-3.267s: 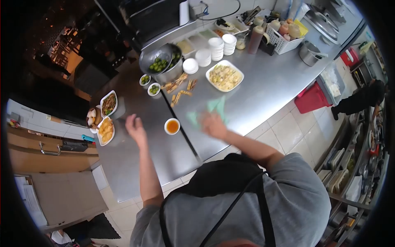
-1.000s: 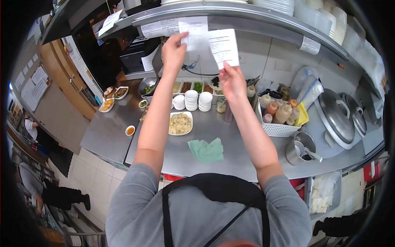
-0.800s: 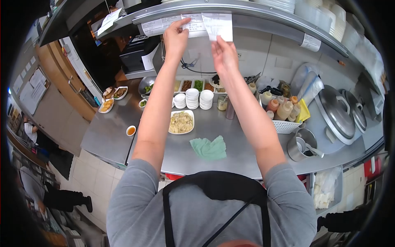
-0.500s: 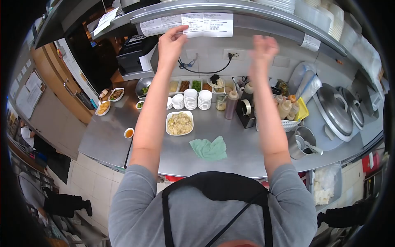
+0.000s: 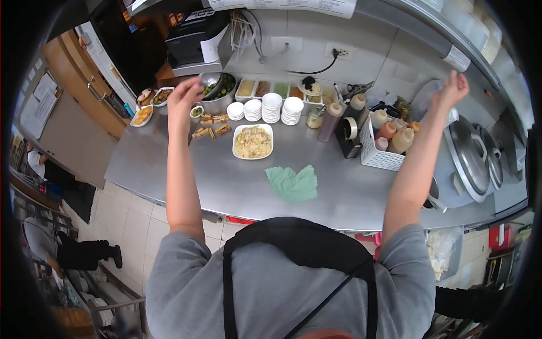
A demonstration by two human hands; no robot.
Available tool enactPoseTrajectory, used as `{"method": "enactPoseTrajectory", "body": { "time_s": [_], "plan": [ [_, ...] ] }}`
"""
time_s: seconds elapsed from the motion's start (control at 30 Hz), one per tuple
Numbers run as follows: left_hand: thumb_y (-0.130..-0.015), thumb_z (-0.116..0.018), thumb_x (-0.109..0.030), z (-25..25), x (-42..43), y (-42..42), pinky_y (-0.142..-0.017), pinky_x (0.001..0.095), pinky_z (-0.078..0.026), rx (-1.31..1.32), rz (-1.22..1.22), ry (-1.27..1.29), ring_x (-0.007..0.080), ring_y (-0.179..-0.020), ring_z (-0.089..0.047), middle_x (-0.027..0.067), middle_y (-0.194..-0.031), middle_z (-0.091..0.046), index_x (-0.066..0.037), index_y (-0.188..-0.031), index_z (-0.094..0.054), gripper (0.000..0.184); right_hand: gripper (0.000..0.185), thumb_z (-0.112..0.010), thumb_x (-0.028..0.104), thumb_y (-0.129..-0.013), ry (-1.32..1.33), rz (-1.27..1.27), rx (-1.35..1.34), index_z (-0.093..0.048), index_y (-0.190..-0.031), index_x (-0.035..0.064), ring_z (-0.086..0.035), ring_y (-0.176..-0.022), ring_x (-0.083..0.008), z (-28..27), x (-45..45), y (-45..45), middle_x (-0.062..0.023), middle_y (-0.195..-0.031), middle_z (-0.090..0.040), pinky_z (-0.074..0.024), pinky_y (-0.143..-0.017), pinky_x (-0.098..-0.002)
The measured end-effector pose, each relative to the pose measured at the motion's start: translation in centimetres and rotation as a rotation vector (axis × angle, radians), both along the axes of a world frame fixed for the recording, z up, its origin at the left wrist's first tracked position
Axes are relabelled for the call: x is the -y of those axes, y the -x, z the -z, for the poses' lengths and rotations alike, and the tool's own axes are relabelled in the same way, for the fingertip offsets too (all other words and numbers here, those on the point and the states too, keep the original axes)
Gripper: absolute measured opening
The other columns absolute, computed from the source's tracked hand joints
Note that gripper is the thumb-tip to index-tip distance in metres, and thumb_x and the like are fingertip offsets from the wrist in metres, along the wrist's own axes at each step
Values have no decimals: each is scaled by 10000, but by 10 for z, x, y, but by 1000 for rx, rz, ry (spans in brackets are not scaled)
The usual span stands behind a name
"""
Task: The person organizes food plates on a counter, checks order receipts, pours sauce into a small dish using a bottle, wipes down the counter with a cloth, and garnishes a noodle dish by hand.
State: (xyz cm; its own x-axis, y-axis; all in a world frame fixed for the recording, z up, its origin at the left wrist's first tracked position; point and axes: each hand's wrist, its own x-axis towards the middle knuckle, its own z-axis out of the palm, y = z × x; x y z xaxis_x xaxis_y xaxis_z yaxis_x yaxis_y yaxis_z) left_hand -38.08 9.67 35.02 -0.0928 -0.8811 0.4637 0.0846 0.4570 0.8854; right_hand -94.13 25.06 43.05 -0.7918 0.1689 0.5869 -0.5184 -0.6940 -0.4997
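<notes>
L hand up at left, nr the steel pot in view; fingers loosely bent, no obj. seen in it, contact w/ pot can't be told. R hand raised far right, just below the paper slip at the shelf edge; fingers half-curled, nothing visible in grip. Arms spread wide, either side of the food.

Pot sits at back of ctr, left of middle, green fruit inside, smaller steel bowl at its mouth, poss. so fruit is quick to reach. Small cup w/ same fruit just beside.

White dish of pale food flat btwn the arms, prob. there for short reach. Saucer stacks behind it, prob. piled to save room. Green cloth crumpled nearer front, apart from dish. Sauce bottles upright in white basket, prob. so they don't tip.

Edges/room: ctr's front edge just ahead of apron; open steel runs both sides of cloth. Back is tight: pot, stacks, basket. Lids crowd the right end. Overhead, shelf w/ printed slips limits upward reach.
</notes>
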Motion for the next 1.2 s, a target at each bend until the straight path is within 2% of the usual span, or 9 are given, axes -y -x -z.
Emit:
{"method": "enactPoseTrajectory", "body": {
  "time_s": [0.23,0.37,0.5,0.6,0.77,0.8,0.87,0.93,1.2],
  "plan": [
    [-810,-538,-122,107,-22,-95,-660,213,-449,-33,-249,-341,98,-755,-544,39,-864,-585,-21,-973,-586,198,212,-615,12,-742,-228,-183,-119,-507,-925,10,-530,-838,-146,-1,-5,34,-92,-959,-535,-431,-705,-225],
    [-815,-539,-140,146,-27,-118,-708,250,-460,-14,-308,-477,126,-803,-565,52,-927,-590,-29,-967,-579,193,363,-523,-50,-781,-167,-519,-77,-480,-1140,-14,-523,-949,-162,17,5,-73,-130,-1172,-481,-445,-810,-251],
    [-817,-540,-161,150,-15,-104,-700,252,-451,21,-273,-485,124,-827,-557,38,-939,-591,-48,-969,-585,195,371,-550,-63,-753,-140,-728,-126,-509,-1117,-10,-480,-1052,-160,19,27,-173,-123,-1177,-495,-398,-883,-244],
    [-816,-544,-184,154,0,-88,-681,241,-439,55,-218,-462,118,-826,-550,27,-944,-591,-58,-977,-587,208,345,-580,-53,-734,-198,-755,-188,-554,-1076,-12,-486,-865,-97,13,44,-208,-25,-996,-542,-383,-744,-204],
    [-801,-561,-198,160,29,-52,-616,213,-427,103,-113,-461,90,-720,-538,14,-864,-591,-51,-969,-590,226,307,-583,-19,-746,-201,-537,-339,-568,-1052,-16,-458,-791,-76,-13,73,-190,-5,-956,-545,-360,-669,-196],
    [-796,-562,-197,170,41,-47,-589,209,-427,125,-77,-447,88,-689,-537,15,-822,-590,-49,-956,-596,220,290,-548,-20,-782,-132,-532,-362,-540,-1071,-46,-501,-853,-112,-16,80,-185,-60,-1003,-538,-402,-748,-221],
    [-786,-566,-200,182,68,-33,-541,207,-419,241,-32,-471,86,-614,-526,17,-704,-573,-38,-932,-606,222,814,-661,276,-685,-380,-659,-363,-208,-1328,68,-327,-1178,-164,-26,79,-171,-89,-1276,-345,-187,-973,-540],
    [-758,-597,-222,195,92,-17,-523,207,-414,395,-128,-453,81,-569,-514,40,-649,-562,-29,-885,-629,234,272,-548,52,-812,-149,-525,-270,-542,-1070,-34,-514,-866,-112,-25,70,-195,-74,-999,-560,-406,-739,-198],
    [-681,-529,-556,248,197,23,-691,352,-440,1105,-360,-376,229,-703,-609,107,-762,-637,-104,-848,-664,500,169,-590,124,-795,-577,123,-370,-625,-947,60,-489,-994,-154,52,-33,-103,-80,-1074,-495,-413,-836,-262]
  ]
}}
